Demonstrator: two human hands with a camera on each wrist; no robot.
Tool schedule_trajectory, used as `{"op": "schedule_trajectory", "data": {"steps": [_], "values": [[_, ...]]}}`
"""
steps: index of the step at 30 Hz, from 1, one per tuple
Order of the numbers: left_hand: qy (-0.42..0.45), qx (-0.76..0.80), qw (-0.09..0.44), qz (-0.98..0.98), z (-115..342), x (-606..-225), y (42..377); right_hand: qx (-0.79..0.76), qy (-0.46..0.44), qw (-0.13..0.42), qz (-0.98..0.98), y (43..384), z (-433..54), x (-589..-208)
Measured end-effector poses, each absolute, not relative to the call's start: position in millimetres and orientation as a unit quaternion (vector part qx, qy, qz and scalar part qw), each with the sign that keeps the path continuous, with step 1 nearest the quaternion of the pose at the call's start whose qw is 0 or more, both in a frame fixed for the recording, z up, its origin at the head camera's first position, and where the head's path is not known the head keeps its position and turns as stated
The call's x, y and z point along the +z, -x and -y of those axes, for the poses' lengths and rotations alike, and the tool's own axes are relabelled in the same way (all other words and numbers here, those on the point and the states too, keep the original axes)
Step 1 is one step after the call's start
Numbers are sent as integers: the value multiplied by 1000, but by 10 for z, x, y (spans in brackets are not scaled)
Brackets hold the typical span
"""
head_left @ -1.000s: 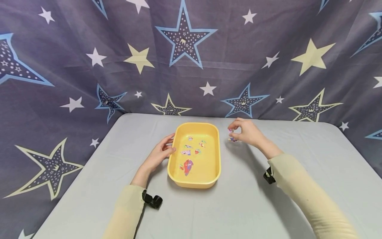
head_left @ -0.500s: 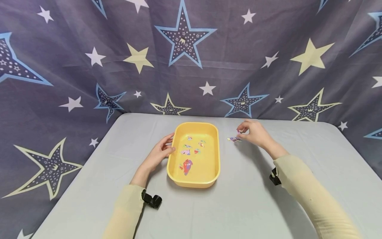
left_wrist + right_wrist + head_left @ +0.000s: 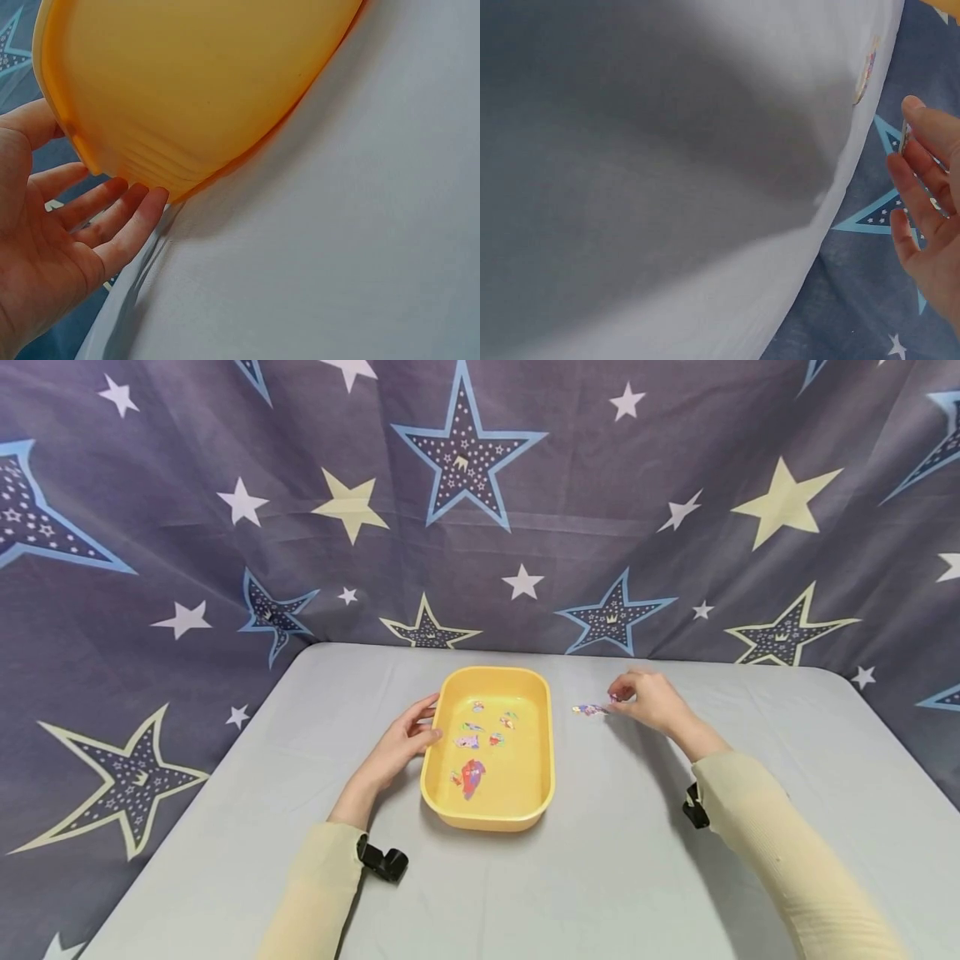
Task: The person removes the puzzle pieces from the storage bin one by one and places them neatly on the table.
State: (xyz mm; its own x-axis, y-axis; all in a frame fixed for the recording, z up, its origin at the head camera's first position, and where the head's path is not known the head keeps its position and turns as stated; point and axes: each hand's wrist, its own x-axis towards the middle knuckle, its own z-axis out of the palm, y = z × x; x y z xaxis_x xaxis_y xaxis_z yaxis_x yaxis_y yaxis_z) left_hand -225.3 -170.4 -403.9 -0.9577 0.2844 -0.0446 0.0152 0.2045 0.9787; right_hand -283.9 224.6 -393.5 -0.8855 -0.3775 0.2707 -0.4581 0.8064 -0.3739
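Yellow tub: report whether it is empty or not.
Not empty: in the head view, several small colourful pieces lie inside the yellow tub.

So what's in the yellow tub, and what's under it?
In the tub lie several small colourful pieces, the largest red and purple. Table shows around it; whatever is directly beneath is covered.

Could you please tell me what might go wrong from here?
The small piece pinched in the right hand could slip out. The flat piece on the table lies beside that hand and might get nudged. The left hand touches the yellow tray, so a push could shift it.
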Motion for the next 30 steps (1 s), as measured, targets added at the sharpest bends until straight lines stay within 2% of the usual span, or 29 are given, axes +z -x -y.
{"op": "schedule_trajectory", "data": {"steps": [5, 12, 30], "values": [[-98, 617, 111, -773, 1680, -3952, 2200, 207, -211, 74, 952, 2862, -2294, -3992], [-96, 620, 105, -772, 1738, -4179, 2343, 191, -197, 62, 960, 2880, -2312, -4026], [-93, 612, 88, -781, 1736, -4208, 2350, 212, -155, 29, 964, 2932, -2350, -4117]]}}
